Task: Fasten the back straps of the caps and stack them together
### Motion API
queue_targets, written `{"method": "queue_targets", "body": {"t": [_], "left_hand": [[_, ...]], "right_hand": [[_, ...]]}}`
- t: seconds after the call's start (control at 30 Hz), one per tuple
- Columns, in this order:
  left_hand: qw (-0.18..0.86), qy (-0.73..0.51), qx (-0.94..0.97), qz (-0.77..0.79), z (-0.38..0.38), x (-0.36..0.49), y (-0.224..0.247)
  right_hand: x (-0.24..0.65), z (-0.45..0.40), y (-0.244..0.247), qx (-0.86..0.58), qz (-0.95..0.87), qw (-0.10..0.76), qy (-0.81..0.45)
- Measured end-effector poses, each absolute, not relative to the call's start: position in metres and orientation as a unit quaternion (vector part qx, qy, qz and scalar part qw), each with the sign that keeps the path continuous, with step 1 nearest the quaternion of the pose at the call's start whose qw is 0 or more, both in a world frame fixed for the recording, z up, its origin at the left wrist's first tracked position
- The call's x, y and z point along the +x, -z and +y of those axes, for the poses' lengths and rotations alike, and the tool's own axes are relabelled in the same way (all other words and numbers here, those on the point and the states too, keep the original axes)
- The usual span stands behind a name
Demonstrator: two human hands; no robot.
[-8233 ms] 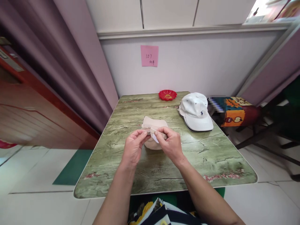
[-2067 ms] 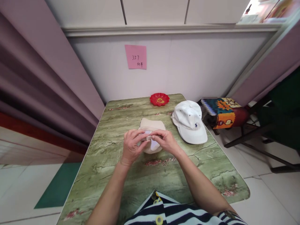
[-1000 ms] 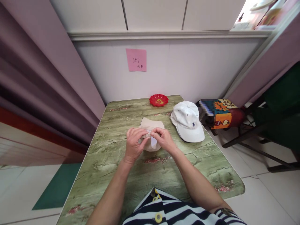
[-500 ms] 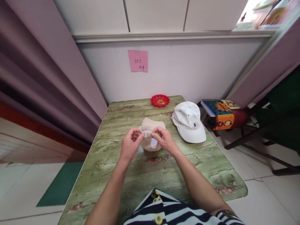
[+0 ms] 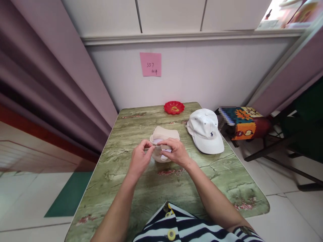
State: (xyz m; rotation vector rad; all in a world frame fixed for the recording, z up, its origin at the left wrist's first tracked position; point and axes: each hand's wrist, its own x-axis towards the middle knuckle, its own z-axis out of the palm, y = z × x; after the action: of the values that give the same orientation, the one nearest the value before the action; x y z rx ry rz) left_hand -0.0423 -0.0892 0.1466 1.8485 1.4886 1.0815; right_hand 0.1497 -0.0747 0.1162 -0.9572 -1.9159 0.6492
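Note:
A beige baseball cap (image 5: 165, 133) rests on the green wood-patterned table (image 5: 121, 134), its brim toward the wall and its opening facing up. Across its near side runs the back strap (image 5: 157, 147). My left hand (image 5: 141, 156) pinches the strap's left part between thumb and fingers. On the right part, my right hand (image 5: 176, 153) pinches it with the thumb below and the fingers on top. The fingers partly hide the buckle area. To the right lies a white cap (image 5: 205, 126) with a small dark logo, apart from both hands.
A red scalloped dish (image 5: 174, 107) sits near the table's back edge. A pink note (image 5: 150, 64) is stuck on the wall behind. Beyond the right edge stand a colourful box-like stool (image 5: 243, 124) and a dark chair (image 5: 275, 148). Purple curtains (image 5: 50, 60) hang at left.
My right hand has shifted its fingers along the strap, and its grip now lies flatter over it. My left hand keeps its pinch. The view has moved slightly.

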Motion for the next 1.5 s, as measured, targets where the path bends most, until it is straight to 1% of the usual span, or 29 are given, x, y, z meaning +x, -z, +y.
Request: {"method": "queue_targets", "body": {"t": [0.1, 0.2, 0.37, 0.6, 0.9, 1.1, 1.2, 1.3, 1.37, 1.47, 1.5], "left_hand": [[0.358, -0.422, 0.636, 0.538, -0.090, -0.041, -0.142], [0.413, -0.426, 0.601, 0.535, -0.089, -0.039, -0.137], [0.426, -0.444, 0.581, 0.532, -0.089, -0.037, -0.140], [0.469, -0.444, 0.529, 0.550, -0.091, -0.032, -0.142], [0.500, -0.437, 0.526, 0.531, -0.093, -0.030, -0.146], [0.444, -0.441, 0.568, 0.535, -0.090, -0.035, -0.145], [0.428, -0.429, 0.592, 0.531, -0.087, -0.039, -0.144], [0.418, -0.394, 0.640, 0.511, -0.085, -0.041, -0.145], [0.376, -0.377, 0.675, 0.511, -0.084, -0.041, -0.147], [0.271, -0.364, 0.727, 0.515, -0.081, -0.041, -0.153], [0.252, -0.357, 0.747, 0.501, -0.080, -0.042, -0.155]], "right_hand": [[0.147, -0.075, -0.115, -0.399, -0.773, 0.437, -0.229], [0.146, -0.076, -0.115, -0.403, -0.776, 0.438, -0.206], [0.143, -0.078, -0.114, -0.401, -0.779, 0.448, -0.176], [0.140, -0.078, -0.115, -0.391, -0.781, 0.466, -0.144], [0.140, -0.080, -0.120, -0.396, -0.783, 0.457, -0.144], [0.138, -0.082, -0.122, -0.420, -0.771, 0.444, -0.179], [0.141, -0.082, -0.124, -0.460, -0.752, 0.414, -0.227], [0.145, -0.082, -0.125, -0.460, -0.748, 0.383, -0.287], [0.145, -0.081, -0.125, -0.450, -0.743, 0.391, -0.306], [0.145, -0.081, -0.124, -0.451, -0.732, 0.407, -0.306], [0.144, -0.081, -0.124, -0.454, -0.731, 0.408, -0.306]]}}
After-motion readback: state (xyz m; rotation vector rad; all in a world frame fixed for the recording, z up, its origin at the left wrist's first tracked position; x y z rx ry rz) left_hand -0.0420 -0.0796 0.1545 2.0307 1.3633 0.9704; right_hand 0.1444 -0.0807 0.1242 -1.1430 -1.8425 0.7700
